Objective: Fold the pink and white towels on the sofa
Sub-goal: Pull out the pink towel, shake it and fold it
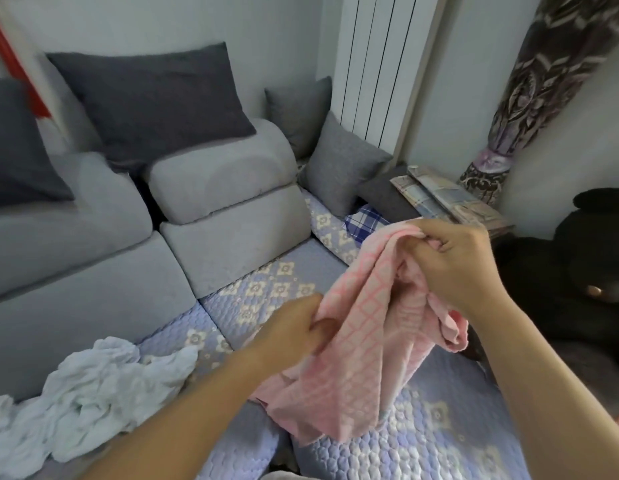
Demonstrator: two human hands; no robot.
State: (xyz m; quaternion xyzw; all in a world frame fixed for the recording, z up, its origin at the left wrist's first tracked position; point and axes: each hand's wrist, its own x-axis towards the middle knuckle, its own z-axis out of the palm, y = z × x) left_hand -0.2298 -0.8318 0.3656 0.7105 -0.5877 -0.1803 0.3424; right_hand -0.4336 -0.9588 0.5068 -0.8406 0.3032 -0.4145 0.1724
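Cushions come first at the upper left of the frame: two dark grey cushions (155, 98) lean against the sofa (76, 271) back, the left one cut by the frame edge. Below them, at the lower left, one white towel (90, 393) lies crumpled on the quilted blue seat cover (439, 427), untouched by either hand. Moving toward the centre, the left hand (294, 327) has its fingers curled round a lower fold of the single pink towel (363, 341), pinching the cloth at its left edge. That pink towel, patterned with a diamond grid, hangs bunched between the two hands above the seat, its lowest corner draping down onto the cover. At centre right, the right hand (464, 261) grips the towel's top edge, fingers closed tightly over the gathered fabric, higher in the frame than the left hand. Behind, at upper centre, two lighter grey cushions (339, 161) sit in the sofa corner beside one white radiator (377, 64). One blue checked cloth (363, 223) peeks out just beyond the pink towel. At the far right, a patterned curtain (543, 81) hangs tied.
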